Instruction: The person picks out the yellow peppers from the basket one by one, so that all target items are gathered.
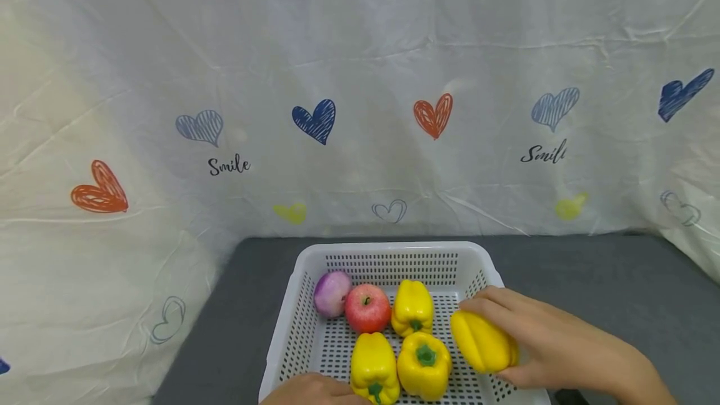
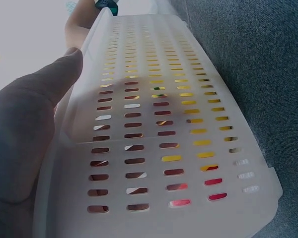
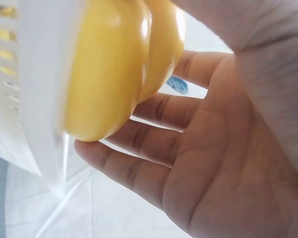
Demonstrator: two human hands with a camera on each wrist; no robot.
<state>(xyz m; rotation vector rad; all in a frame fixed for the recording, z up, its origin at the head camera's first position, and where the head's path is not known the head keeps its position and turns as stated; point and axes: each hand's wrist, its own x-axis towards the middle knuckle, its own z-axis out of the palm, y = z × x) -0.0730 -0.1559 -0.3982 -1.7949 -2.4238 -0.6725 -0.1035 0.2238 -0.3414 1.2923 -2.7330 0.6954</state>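
Right hand held a yellow, lobed bell pepper, fingers curled part-open around it, at the right side of the white perforated plastic basket. Left hand lay at the basket's near left; fingers partly hidden, grip could not be told.

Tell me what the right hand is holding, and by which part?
A yellow pepper, gripped by its sides: the right hand has fingers on the far side and thumb on the near side. The pepper's stem doesn't show.
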